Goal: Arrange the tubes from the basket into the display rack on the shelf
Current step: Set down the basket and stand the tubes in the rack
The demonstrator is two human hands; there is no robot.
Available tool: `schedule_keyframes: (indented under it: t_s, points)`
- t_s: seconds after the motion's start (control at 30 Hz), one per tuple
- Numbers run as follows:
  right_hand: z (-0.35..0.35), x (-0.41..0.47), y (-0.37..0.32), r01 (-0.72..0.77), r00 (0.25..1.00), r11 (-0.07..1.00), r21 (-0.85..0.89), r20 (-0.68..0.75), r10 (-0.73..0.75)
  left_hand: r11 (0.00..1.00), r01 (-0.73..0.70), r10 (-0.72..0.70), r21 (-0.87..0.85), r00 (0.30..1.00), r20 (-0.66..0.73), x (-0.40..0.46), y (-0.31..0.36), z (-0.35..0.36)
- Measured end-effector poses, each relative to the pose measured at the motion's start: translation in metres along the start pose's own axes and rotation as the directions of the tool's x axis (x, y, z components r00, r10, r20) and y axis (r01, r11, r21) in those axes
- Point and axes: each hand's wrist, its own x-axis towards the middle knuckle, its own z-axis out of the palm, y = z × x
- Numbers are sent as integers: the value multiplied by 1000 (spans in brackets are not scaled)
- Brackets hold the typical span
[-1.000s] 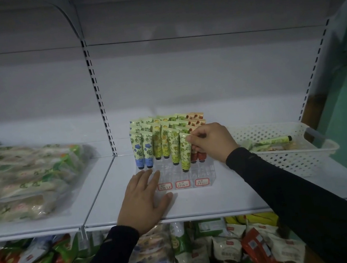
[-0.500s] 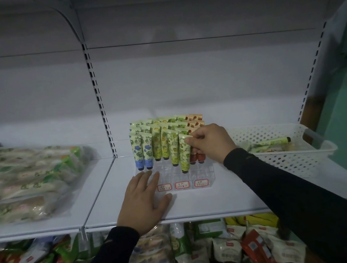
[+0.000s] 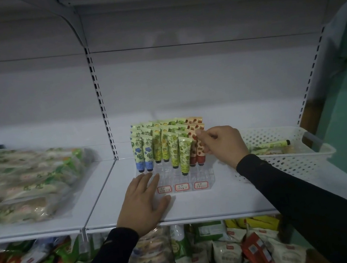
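White shelf (image 3: 220, 200), dimly lit, carrying a clear stepped display rack (image 3: 196, 178) at its middle, three red-bordered labels along the rack's front edge. Standing upright in the rack, cap down: blue-capped tubes (image 3: 142, 154) at the left, yellow-green ones (image 3: 161, 148) next, green ones (image 3: 174, 151) after that, red-capped ones (image 3: 200, 150) at the right; one green tube (image 3: 184, 154) set a step further forward than the rest, front row of slots otherwise unfilled. Left hand (image 3: 144, 202) laid flat on the shelf, fingers straight and slightly spread, fingertips touching the rack's front left corner, grip released. Right hand (image 3: 222, 145) raised beside the rack's right side, fingers curled, thumb and forefinger pinching the top edge of a red tube (image 3: 195, 138) in the right-hand column. Just right of that hand, a white perforated basket (image 3: 292, 160) resting on the same shelf, a few tubes (image 3: 268, 146) lying flat inside, one green with a dark cap pointing right. Bagged snacks in clear wrap (image 3: 28, 182) piled on the neighbouring shelf section to the left. More packaged goods (image 3: 216, 255) crowded on the lower shelf. Both forearms in black sleeves (image 3: 308, 202).
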Motion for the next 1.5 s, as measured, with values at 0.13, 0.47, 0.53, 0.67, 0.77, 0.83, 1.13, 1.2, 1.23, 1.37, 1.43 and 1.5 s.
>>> schedule_keyframes:
  t_s: [0.13, 0.47, 0.53, 0.67, 0.77, 0.83, 1.13, 1.2, 1.23, 1.37, 1.43, 1.5]
  points:
    - [-24, -6, 5, 26, 999, 997, -78, -36, -29, 1000, 6, -6, -6, 1000, 4, 1, 1, -2]
    - [-98, -18, 45, 12, 1000, 968, -249, 3, -12, 977, -157, 135, -141, 979, -153, 24, 65, -45]
    - [-112, -18, 57, 4, 1000, 956, -293, 9, -2, 962, -195, 169, -192, 975, -144, 40, 92, -57]
    - [-141, -16, 81, -73, 996, 948, -311, 17, 83, 934, -277, 259, -226, 960, -103, 77, 147, -63]
    - [-156, -8, 104, -112, 988, 918, -380, 58, 145, 929, -300, 305, -215, 952, -8, 110, 181, -54]
    - [-162, -2, 118, -137, 975, 903, -408, 106, 195, 940, -268, 293, -211, 951, 99, 134, 197, -44]
    - [-157, 34, 156, -85, 877, 862, -500, 373, 302, 989, -142, 146, -50, 821, 552, 217, 239, 26]
    - [-154, 41, 163, -62, 884, 852, -520, 368, 288, 992, -123, 105, -9, 805, 584, 224, 244, 41]
    - [-152, 45, 166, -40, 888, 841, -540, 367, 278, 991, -130, 96, 15, 797, 596, 227, 247, 47]
    - [-140, 54, 176, 86, 876, 767, -636, 414, 246, 984, -173, 114, 33, 769, 629, 233, 254, 59]
    - [-135, 56, 179, 107, 871, 734, -671, 419, 256, 985, -170, 131, 0, 757, 640, 234, 255, 59]
    - [-132, 57, 180, 153, 872, 669, -727, 418, 255, 983, -180, 166, -44, 747, 644, 234, 256, 58]
